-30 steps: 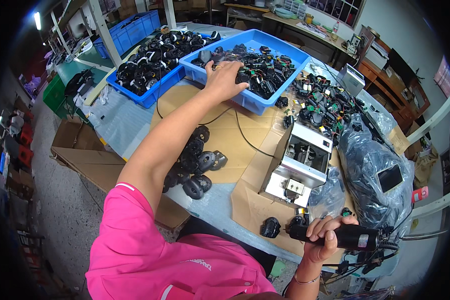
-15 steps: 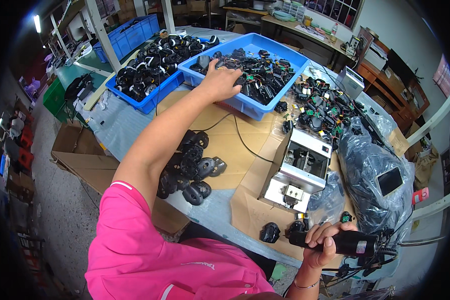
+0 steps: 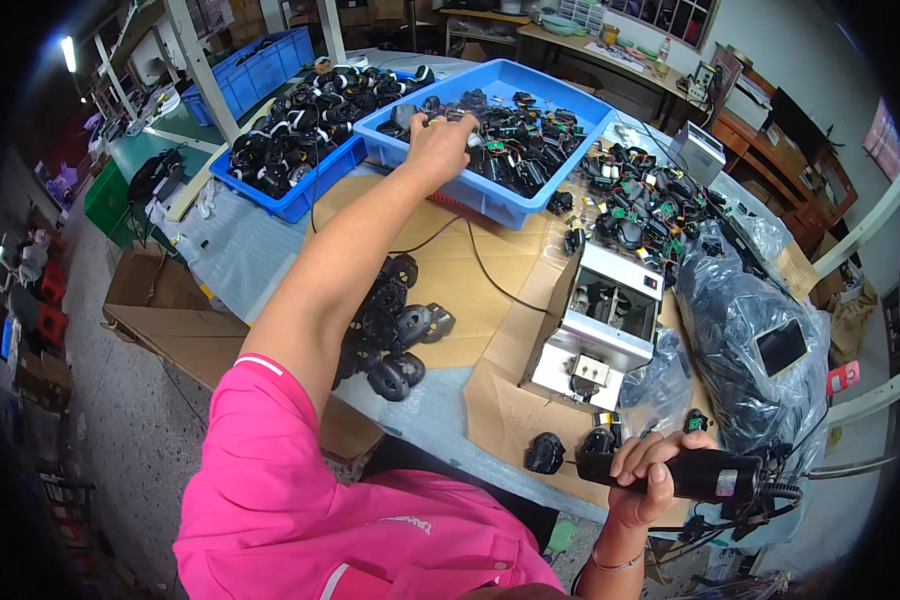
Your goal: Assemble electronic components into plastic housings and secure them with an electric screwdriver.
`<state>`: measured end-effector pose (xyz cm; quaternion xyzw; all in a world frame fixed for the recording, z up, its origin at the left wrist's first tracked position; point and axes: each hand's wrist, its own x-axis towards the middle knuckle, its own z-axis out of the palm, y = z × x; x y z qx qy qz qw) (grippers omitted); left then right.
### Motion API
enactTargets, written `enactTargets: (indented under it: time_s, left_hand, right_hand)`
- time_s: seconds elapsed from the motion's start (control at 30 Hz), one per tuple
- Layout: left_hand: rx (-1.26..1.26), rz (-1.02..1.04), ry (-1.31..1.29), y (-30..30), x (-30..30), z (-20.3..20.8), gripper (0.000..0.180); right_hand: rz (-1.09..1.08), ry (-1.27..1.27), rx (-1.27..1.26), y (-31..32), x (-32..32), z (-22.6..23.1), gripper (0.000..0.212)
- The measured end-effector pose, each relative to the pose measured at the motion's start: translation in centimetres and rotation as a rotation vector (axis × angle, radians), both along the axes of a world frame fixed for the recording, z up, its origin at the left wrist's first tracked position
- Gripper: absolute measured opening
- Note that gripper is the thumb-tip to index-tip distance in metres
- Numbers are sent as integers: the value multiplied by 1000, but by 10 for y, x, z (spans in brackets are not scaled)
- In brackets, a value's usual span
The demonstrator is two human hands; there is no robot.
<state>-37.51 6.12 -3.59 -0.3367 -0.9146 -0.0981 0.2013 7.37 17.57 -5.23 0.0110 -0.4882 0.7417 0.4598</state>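
Note:
My left hand (image 3: 440, 146) reaches over the near rim of a large blue bin (image 3: 395, 150) at the back. Its fingers are apart and bent down toward the small black parts (image 3: 530, 150) inside, with the fingertips partly hidden. At the front right, my right hand (image 3: 646, 474) is wrapped round a black electric screwdriver (image 3: 710, 476), held level with its tip pointing left. Near that tip sits a small black housing (image 3: 545, 453) on the cardboard. A second black part (image 3: 598, 441) lies just behind the screwdriver.
A silver metal machine (image 3: 595, 325) stands right of centre. Black curved shells (image 3: 395, 325) are piled near my left arm. Another blue bin (image 3: 290, 205) holds black-and-white parts. Loose parts with wires (image 3: 640, 200) and a plastic bag (image 3: 740, 310) bearing a phone (image 3: 780, 347) lie right.
My left hand has sunk slightly into the bin, its fingers more bent. The right hand keeps its hold on the electric screwdriver. The whole view has shifted a little.

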Motion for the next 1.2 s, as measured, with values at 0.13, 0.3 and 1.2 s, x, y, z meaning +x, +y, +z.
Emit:
enactTargets:
  time_s: [0.13,0.3,1.2]
  left_hand:
    - [5,-3,73,-1,-6,-10,47]
    - [80,-40,110,-4,-7,-8,43]
    - [342,66,-139,-28,-32,49,55]
  right_hand:
    - [4,5,3,0,1,-1,43]
    - [-10,2,1,2,3,-4,43]
    - [-10,12,-13,0,10,-6,45]
